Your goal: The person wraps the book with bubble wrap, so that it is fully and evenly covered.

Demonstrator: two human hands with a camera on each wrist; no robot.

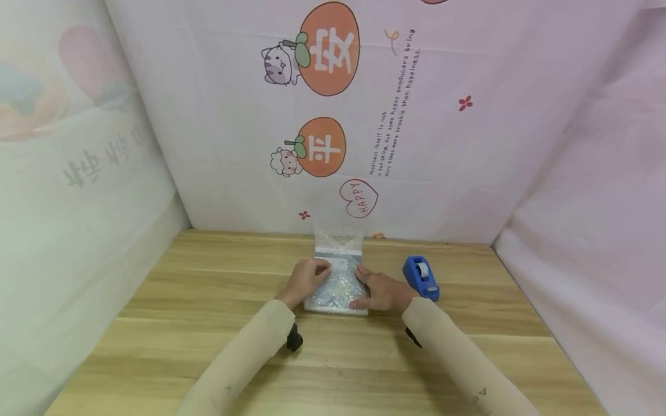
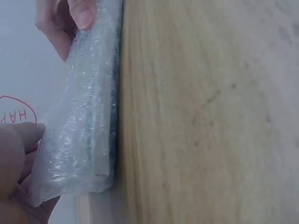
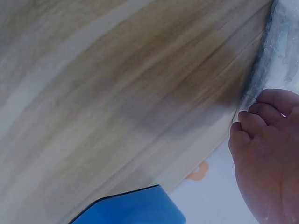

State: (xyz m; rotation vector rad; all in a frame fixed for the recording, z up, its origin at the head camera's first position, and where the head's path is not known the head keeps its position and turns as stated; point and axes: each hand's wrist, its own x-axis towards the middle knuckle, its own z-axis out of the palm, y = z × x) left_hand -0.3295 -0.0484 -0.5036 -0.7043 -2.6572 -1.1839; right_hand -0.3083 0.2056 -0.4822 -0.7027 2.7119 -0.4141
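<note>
Pinching bubble-wrapped packet (image 1: 339, 290): left hand (image 1: 306, 279); right hand (image 1: 385, 290) grips opposite edge. Likely light, slippery, stiff-cored; hold edges between fingers.

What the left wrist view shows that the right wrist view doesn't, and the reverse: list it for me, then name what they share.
Only the left wrist view: the left grip at the wrap, and part of the red HAPPY heart print.

Only the right wrist view: part of the blue tape dispenser at the bottom edge, and a small orange print just beyond the table.

Both: the right grip at the bubble-wrapped package, the wooden table and some pale backdrop.
</note>
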